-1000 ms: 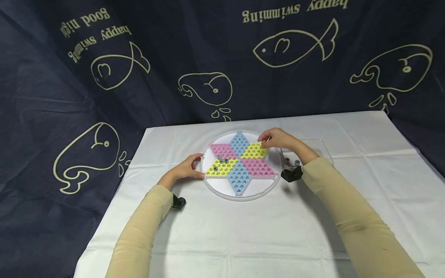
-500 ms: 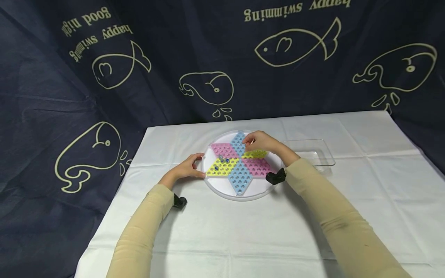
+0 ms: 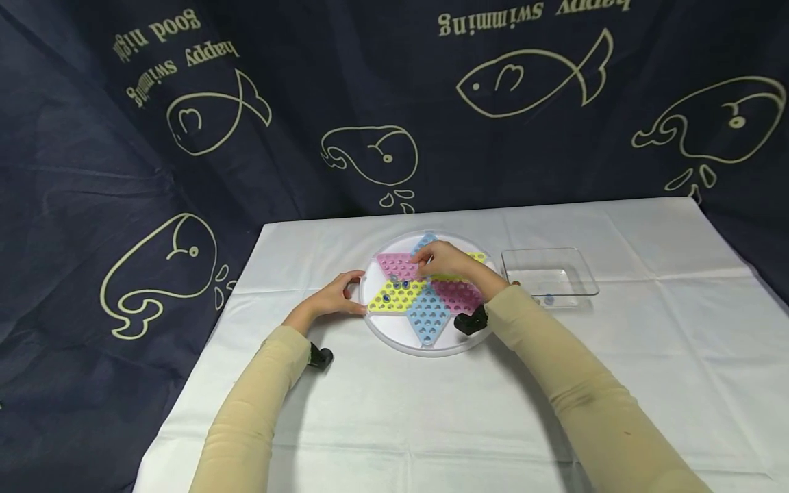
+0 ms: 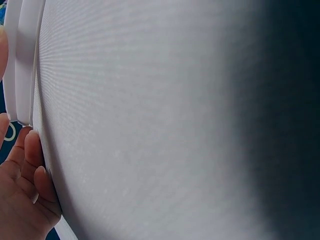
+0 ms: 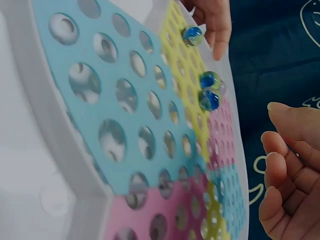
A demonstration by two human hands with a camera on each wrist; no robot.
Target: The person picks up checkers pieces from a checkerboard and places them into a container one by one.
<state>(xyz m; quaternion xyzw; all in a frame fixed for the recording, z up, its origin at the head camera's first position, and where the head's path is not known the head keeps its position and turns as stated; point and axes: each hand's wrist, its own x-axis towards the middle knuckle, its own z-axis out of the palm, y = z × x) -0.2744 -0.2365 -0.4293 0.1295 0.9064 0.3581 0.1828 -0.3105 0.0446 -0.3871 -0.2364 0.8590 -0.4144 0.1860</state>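
A round white Chinese checkers board (image 3: 394, 334) with a pink, yellow and blue star of holes lies on the table. My left hand (image 3: 333, 296) holds its left rim, thumb nearer me and fingers farther along the edge. Several glass marbles, among them a blue one (image 5: 209, 99), sit in the left yellow section. My right hand (image 3: 445, 261) is over the board, its fingertips close above the upper pink section near the star's middle. In the right wrist view, thumb and fingers curl toward each other; I cannot tell whether a marble is between them.
To the right of the board stands a clear plastic box (image 3: 555, 271), with a brown marble (image 3: 516, 283) and a blue-tinted marble near its front side. A white cloth (image 3: 351, 418) covers the table. Behind it hangs a dark curtain (image 3: 296, 178) with fish and whale drawings.
My right hand has moved left across the board, from the upper right yellow section to near the star's middle. More of the clear box shows. My left hand stays at the rim.
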